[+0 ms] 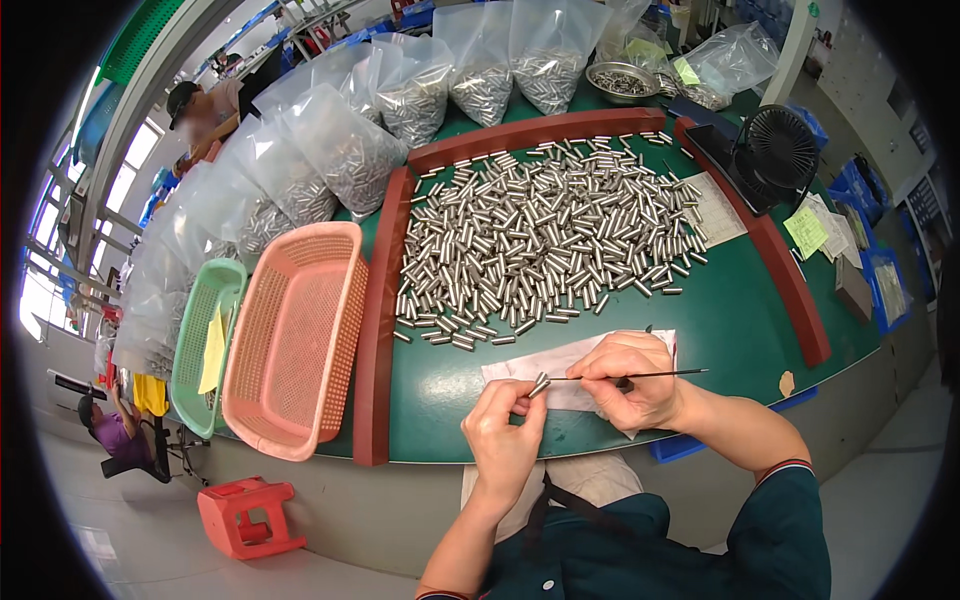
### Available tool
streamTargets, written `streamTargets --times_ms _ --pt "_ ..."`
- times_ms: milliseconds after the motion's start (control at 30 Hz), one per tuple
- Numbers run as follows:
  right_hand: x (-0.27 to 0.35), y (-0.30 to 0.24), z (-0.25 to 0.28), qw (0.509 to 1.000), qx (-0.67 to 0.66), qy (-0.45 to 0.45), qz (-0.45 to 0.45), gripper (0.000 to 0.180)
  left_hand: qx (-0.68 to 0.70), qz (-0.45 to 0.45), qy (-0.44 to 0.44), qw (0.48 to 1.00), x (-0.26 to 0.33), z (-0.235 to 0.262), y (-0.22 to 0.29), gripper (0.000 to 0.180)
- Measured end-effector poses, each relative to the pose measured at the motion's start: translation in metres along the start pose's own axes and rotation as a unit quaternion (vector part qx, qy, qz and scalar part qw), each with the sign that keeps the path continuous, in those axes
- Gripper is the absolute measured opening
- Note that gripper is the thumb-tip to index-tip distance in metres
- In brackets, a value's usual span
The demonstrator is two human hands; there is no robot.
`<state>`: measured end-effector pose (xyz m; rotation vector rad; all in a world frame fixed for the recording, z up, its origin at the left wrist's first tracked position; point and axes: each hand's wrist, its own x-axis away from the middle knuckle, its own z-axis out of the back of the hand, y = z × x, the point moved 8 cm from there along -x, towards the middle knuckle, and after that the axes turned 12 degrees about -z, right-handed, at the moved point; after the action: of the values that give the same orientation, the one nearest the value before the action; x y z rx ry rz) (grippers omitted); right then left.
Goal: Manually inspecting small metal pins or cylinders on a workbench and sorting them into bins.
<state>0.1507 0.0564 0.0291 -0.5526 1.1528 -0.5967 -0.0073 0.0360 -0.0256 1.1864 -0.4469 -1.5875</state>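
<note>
A short shiny metal cylinder (540, 384) is pinched between the thumb and fingers of my left hand (503, 428), close to the table's front edge. In my right hand (645, 392) lies a thin dark rod (690, 373), held level like a pen. Its left tip meets or nearly meets the cylinder; I cannot tell if it enters it. Under both hands a pale stained cloth or paper sheet (505, 370) lies on the green tabletop (450, 400). Beyond them spreads a big heap of similar metal cylinders (550, 230).
Dark red bars (375, 340) frame the heap. At left stand a pink basket (300, 340) and a green basket (205, 340). Bags of cylinders (345, 160) line the back and left. A black fan (775, 150) stands at right, and a red stool (250, 518) is on the floor.
</note>
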Motion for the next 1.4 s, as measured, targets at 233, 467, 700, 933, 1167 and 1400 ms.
streamTargets --times_ms 233,467,700,933,1167,1400 --pt "0.001 0.004 -0.001 1.0 0.001 0.005 -0.012 0.02 -0.016 -0.018 -0.003 1.0 -0.001 -0.001 0.003 0.009" --pt "0.001 0.006 -0.001 1.0 0.004 -0.002 -0.021 0.021 -0.03 -0.039 -0.006 0.999 -0.001 -0.001 0.005 0.01" --pt "0.001 0.002 -0.002 1.0 0.007 -0.002 0.002 0.024 -0.05 -0.074 -0.004 0.996 0.001 -0.002 0.009 0.014" --pt "0.003 0.001 -0.011 0.998 0.042 -0.047 0.024 0.027 -0.068 -0.097 -0.001 0.993 0.001 -0.001 0.013 0.016" --pt "0.006 -0.005 -0.019 0.992 0.082 -0.068 0.064 0.026 -0.088 -0.123 -0.005 0.989 0.003 -0.001 0.017 0.015" --pt "0.005 -0.008 -0.021 0.993 0.05 -0.078 0.066 0.023 -0.048 -0.113 0.03 0.992 0.003 0.008 0.015 0.016"
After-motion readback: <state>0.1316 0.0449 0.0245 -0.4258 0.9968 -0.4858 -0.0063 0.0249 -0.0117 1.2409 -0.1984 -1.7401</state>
